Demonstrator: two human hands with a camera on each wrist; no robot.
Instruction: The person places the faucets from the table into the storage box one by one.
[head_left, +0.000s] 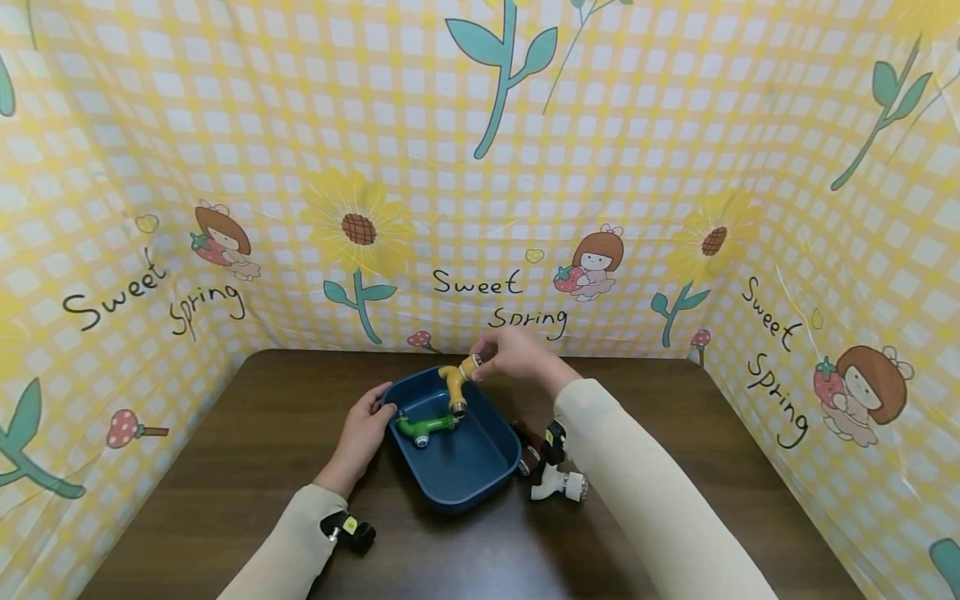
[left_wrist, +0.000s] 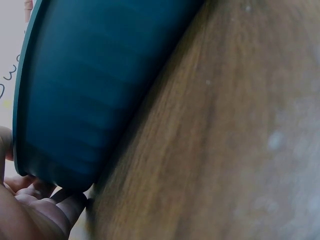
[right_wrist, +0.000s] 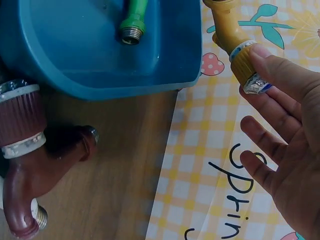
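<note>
My right hand (head_left: 517, 354) pinches a yellow tap (head_left: 453, 382) by its ribbed knob between thumb and fingers. The tap hangs over the far part of a blue plastic basin (head_left: 468, 477), spout end downward. In the right wrist view, the other fingers of that hand spread away from the yellow tap (right_wrist: 227, 27). Inside the basin lies a green tap (head_left: 423, 427), towards the left side. My left hand (head_left: 362, 433) grips the basin's far left corner, thumb at the rim and fingers around the outside wall.
Right of the basin, a dark red-brown tap (right_wrist: 30, 172) lies on the wooden table (head_left: 262, 433), partly behind my right wrist in the head view. A white tap (head_left: 551, 483) lies close by it. Checked yellow cloth (head_left: 465, 208) walls in the table's back and sides.
</note>
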